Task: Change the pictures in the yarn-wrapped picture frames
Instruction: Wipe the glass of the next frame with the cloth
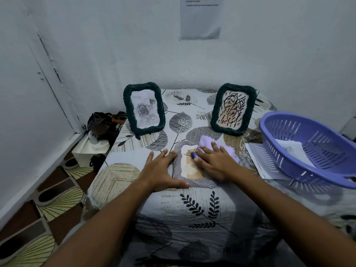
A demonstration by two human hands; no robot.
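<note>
Place: a home room, corner of a plastered wall.
Surface: a leaf-print cloth is covering the table under both hands.
Floor: patterned flooring is showing left of the hands.
Household items: a purple plastic basket is sitting right of the hands; bags are lying in the corner.

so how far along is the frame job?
Looks done: two dark green yarn-wrapped frames stand upright with pictures in. In hand: left hand steadies the flat grey yarn-wrapped frame; right hand presses a lilac cloth on it. Left: standing it up.
</note>
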